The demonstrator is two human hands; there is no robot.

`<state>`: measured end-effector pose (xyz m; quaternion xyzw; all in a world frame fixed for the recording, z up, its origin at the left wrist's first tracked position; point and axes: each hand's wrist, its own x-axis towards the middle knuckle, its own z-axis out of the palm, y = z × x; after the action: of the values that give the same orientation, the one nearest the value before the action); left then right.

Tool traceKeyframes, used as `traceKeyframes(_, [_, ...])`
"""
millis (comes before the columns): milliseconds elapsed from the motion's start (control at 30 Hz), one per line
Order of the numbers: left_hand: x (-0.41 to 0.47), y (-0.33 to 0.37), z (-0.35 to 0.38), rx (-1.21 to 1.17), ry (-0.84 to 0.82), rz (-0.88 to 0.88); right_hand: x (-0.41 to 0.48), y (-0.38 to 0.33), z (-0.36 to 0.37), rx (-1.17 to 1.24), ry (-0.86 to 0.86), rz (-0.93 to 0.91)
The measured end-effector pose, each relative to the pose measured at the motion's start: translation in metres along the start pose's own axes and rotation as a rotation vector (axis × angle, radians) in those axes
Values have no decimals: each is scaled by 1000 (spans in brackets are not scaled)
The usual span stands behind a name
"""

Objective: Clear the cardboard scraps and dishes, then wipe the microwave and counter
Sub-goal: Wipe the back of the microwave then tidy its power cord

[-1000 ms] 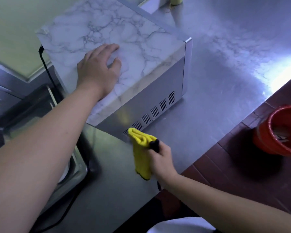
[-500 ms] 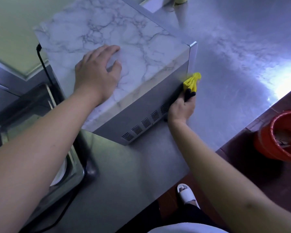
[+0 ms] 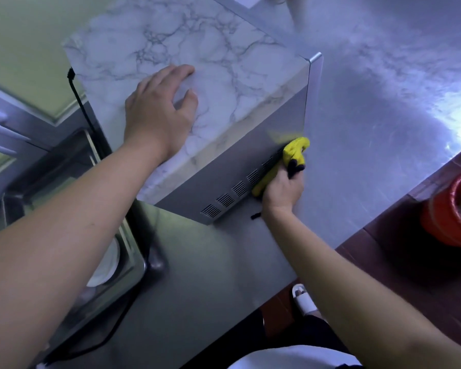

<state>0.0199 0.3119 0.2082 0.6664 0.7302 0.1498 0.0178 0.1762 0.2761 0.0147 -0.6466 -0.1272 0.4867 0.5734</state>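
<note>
Fingers (image 3: 176, 75) of your left hand (image 3: 157, 115) lie flat, spread on microwave (image 3: 224, 62) top, likely steadying it. Your right hand (image 3: 282, 190) grips cloth (image 3: 294, 149) against vented side for wiping.

Right grip (image 3: 282, 191) with the yellow cloth (image 3: 294, 151) went from hanging off the microwave (image 3: 224, 75) near corner a second ago, up to its door edge, and I now have it lower, cloth against the vent slots (image 3: 238, 189), close to the bench (image 3: 370, 129).
</note>
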Motion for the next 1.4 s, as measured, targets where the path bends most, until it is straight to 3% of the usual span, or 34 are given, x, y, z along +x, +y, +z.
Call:
traceKeyframes(167, [-2, 0, 0, -9, 8, -6, -100, 52, -17, -65, -260, 120])
traceKeyframes(267, [-2, 0, -1, -23, 9, -9, -147, 69, -26, -70, -500, 279])
traceKeyframes(333, [-2, 0, -2, -32, 10, -16, -163, 72, -34, -90, -625, 291])
traceKeyframes(400, [-2, 0, -2, -39, 5, -23, -169, 66, -41, -105, -870, 314])
traceKeyframes(467, [-2, 0, -2, -45, 2, -33, -170, 51, -44, -84, -1235, 410])
traceKeyframes(533, [-1, 0, -2, -51, -2, -35, -164, 45, -48, -154, -1378, 429])
traceKeyframes(600, [0, -1, -1, -52, -1, -30, -150, 44, -58, -221, -1207, 445])
traceKeyframes(667, [0, -2, -1, -53, 3, -28, -128, 46, -73, -255, -865, 534])
traceKeyframes(733, [0, -2, 0, -52, 8, -23, -111, 36, -87, -221, -602, 487])
traceKeyframes(767, [0, -1, -1, -50, 8, -21, -106, 28, -90, -226, -560, 371])
traceKeyframes(867, [-1, 0, -1, -49, 3, -19, -97, -5, -78, -242, -687, -74])
traceKeyframes(933, [-2, -1, -2, -56, 1, -17, -83, -25, -62, -93, -600, -199])
traceKeyframes(1067, [-1, -2, 0, -58, 12, -13, -23, -60, -30, 152, -136, -259])
traceKeyframes(1167, [1, -3, 0, -62, 11, -16, 25, -73, -24, 234, 44, -233])
traceKeyframes(1300, [1, -3, 0, -69, 21, -19, 74, -73, -21, 205, 160, -140])
traceKeyframes(1400, [1, -3, 1, -63, 21, -21, 61, -62, -3, 106, 72, -155])
